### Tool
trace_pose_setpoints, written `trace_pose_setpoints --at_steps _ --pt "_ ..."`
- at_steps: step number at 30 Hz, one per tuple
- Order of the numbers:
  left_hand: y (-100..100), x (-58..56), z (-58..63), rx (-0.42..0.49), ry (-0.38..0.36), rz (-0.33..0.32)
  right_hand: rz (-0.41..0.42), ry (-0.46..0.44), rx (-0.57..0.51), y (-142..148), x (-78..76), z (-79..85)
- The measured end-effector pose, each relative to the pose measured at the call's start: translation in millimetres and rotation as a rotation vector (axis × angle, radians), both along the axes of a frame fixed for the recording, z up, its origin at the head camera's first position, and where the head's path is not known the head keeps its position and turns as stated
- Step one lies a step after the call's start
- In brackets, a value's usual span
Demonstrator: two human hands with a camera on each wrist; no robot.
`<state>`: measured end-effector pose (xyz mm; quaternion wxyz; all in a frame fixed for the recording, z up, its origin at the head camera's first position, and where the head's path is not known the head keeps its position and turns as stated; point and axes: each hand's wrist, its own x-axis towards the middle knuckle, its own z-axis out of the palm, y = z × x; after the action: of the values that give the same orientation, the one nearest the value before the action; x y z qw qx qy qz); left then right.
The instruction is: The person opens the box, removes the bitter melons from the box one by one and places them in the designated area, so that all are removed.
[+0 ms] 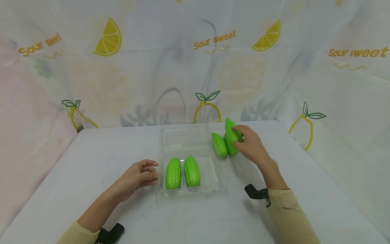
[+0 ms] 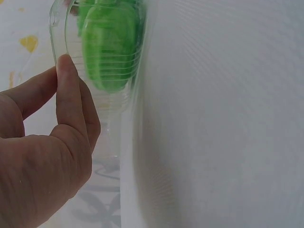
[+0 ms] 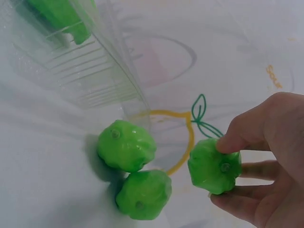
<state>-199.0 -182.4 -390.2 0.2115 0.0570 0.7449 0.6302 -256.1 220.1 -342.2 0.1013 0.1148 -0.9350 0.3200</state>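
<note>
A clear plastic clamshell box [image 1: 208,173] lies with its lid folded back. In its tray are two bright green, ridged, gourd-like pieces [image 1: 173,173] [image 1: 192,171], side by side. My left hand [image 1: 137,177] pinches the box's left rim between thumb and fingers, as the left wrist view [image 2: 61,128] shows. To the right of the box, my right hand [image 1: 251,144] holds another green gourd [image 3: 209,166] between thumb and fingers, raised off the table. Two more green gourds [image 3: 127,146] [image 3: 144,194] lie beside each other under it, one partly hidden in the head view.
The white tabletop [image 1: 115,145] carries the box and gourds. The transparent lid [image 1: 186,135] reaches toward the table's back edge. Behind and at the sides hangs a lemon-printed cloth [image 1: 146,74]. Black wrist mounts [image 1: 256,192] stick out from both sleeves.
</note>
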Motion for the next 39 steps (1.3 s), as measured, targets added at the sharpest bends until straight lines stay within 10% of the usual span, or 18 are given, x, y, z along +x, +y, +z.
trace_pose_setpoints --at_steps 39 --pt "-1 -0.1 -1.2 -0.005 0.007 -0.001 -0.107 -0.13 0.137 24 -20.4 -43.1"
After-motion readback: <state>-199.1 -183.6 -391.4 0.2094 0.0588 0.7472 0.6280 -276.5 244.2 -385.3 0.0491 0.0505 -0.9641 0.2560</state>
